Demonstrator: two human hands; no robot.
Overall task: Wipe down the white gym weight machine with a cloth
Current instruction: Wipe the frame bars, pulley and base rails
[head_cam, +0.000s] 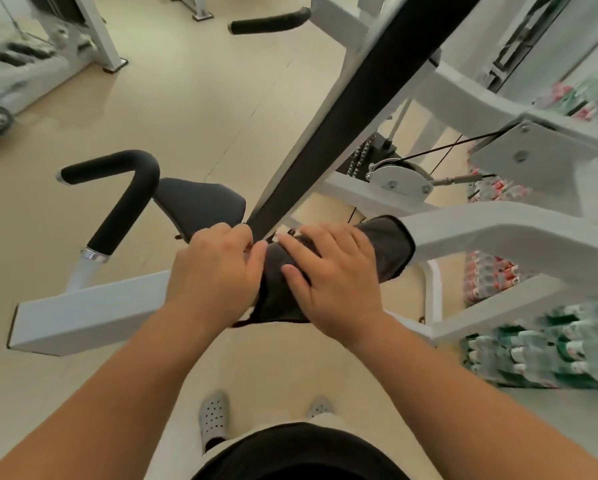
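A dark grey cloth [391, 251] lies draped over a white bar of the weight machine [93, 311] in the middle of the view. My right hand [332, 278] lies flat on the cloth with its fingers spread and pressing down. My left hand [214, 271] sits just left of it with curled fingers, pinching the cloth's left edge between thumb and fingers. Beneath both hands the white bar runs from lower left to the right.
A black seat pad [200, 206] and a bent black foam handle [117, 202] stand beyond my left hand. A long black backrest [342, 112] rises diagonally. Pulleys and cables [398, 178] sit at right. Packs of bottles [540, 355] lie lower right. Another machine [30, 60] stands upper left.
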